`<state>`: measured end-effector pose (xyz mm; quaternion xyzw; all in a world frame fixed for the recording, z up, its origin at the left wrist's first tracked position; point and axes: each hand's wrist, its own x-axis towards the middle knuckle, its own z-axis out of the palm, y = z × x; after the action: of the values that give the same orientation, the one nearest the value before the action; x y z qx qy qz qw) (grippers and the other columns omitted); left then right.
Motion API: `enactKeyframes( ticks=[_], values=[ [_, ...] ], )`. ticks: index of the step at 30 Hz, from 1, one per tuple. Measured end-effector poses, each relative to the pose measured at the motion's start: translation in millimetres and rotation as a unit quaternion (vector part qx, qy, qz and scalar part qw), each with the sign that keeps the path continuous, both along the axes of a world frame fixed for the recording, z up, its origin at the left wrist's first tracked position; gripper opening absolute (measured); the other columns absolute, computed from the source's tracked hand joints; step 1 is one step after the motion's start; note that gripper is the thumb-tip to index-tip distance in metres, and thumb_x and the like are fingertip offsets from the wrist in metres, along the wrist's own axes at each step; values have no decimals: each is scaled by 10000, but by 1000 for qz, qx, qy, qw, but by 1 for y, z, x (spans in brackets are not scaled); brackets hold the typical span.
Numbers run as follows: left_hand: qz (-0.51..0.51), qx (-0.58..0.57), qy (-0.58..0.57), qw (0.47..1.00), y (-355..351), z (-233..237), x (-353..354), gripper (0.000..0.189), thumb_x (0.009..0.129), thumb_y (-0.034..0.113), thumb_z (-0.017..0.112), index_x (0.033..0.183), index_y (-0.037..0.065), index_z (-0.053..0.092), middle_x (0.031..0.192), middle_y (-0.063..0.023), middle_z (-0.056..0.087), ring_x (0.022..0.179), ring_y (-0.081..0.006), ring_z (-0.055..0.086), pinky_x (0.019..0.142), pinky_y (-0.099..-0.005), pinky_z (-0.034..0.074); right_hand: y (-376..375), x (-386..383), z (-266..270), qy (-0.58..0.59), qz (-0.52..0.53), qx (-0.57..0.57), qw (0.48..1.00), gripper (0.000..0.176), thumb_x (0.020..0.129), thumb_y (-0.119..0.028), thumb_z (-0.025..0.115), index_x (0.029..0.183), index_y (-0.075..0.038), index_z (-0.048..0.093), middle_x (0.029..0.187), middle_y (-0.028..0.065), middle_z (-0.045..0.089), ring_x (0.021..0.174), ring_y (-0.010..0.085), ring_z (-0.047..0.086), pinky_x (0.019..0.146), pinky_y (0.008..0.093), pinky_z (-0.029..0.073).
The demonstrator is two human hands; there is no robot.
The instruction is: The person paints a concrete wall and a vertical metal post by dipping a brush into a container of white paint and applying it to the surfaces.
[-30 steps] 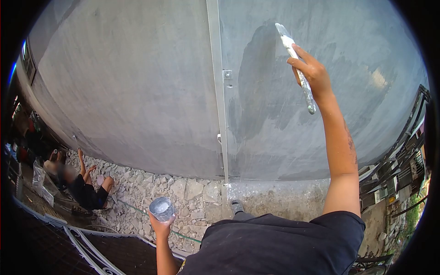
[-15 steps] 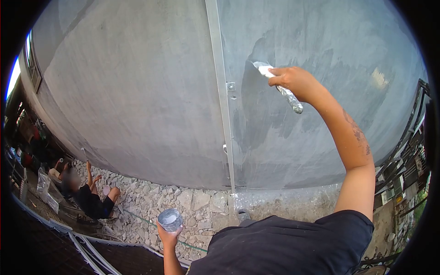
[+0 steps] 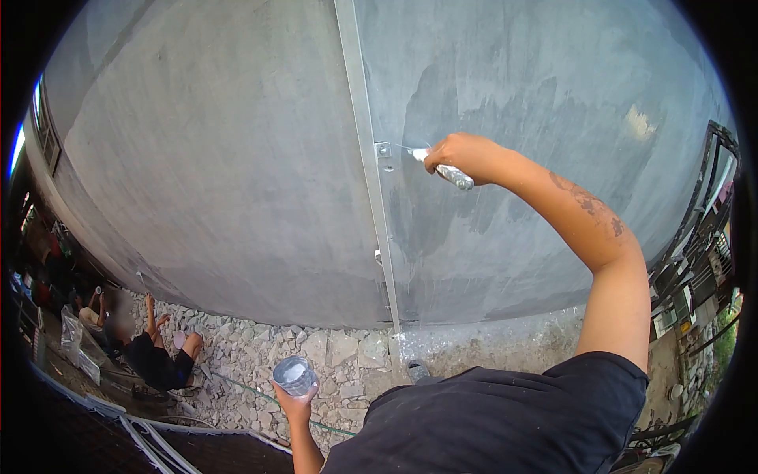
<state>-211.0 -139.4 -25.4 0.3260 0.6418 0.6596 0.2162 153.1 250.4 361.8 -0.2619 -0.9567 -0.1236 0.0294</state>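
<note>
My right hand (image 3: 462, 156) is closed round a pale, smeared brush-like tool (image 3: 455, 177), whose tip points left near the grey wall (image 3: 505, 213). Just left of that tip is a small metal plate (image 3: 383, 150) beside the pale vertical strip (image 3: 365, 118). Darker, wet-looking patches mark the wall around the tool. Low in the view, my left hand (image 3: 296, 401) holds a grey cup (image 3: 295, 377) upright, with whitish material inside.
Rubble (image 3: 260, 347) lies along the wall's foot, crossed by a green hose (image 3: 245, 385). At the lower left a person in dark clothes (image 3: 158, 362) crouches near the wall, with another person behind. Metal frames (image 3: 714, 182) stand at the right edge.
My right hand has moved down and left with the tool, closer to the small metal plate. The view has shifted slightly. My left hand still holds the cup.
</note>
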Motion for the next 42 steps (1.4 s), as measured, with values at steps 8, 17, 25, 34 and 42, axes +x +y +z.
enactKeyframes(
  ticks=[8,17,25,34,42],
  values=[
    [-15,-9,34,999,-9,10,1,920,612,1,916,1397,27,437,1260,-111,599,1126,-241,625,977,-371,519,29,27,129,234,66,350,905,243,819,58,697,1007,-90,658,1054,106,719,898,314,719,739,402,592],
    [38,18,-4,999,-19,-6,-9,926,607,-1,920,1396,31,438,1257,-110,589,1116,-237,621,964,-370,523,13,-5,-17,-110,10,109,988,147,855,-47,633,970,-110,700,990,123,694,925,319,722,735,448,595],
    [14,-9,23,1000,-31,18,-9,897,594,4,925,1364,38,466,1248,-98,602,1114,-230,626,966,-372,526,2,-11,-46,-47,42,35,997,140,828,-60,647,947,-120,688,874,81,719,827,306,718,689,451,571],
    [12,-13,46,999,-11,11,-6,922,581,75,961,1365,33,477,1244,-109,617,1126,-244,629,994,-390,506,19,-26,-62,-9,44,4,999,223,801,2,684,988,-118,683,943,91,723,908,316,708,739,449,567],
    [-27,-26,50,998,0,18,-6,918,586,86,968,1359,32,476,1245,-113,620,1126,-244,631,988,-379,510,19,-19,38,251,78,258,930,92,852,-33,672,909,-88,624,1124,132,717,1024,325,712,735,416,605]
  ],
)
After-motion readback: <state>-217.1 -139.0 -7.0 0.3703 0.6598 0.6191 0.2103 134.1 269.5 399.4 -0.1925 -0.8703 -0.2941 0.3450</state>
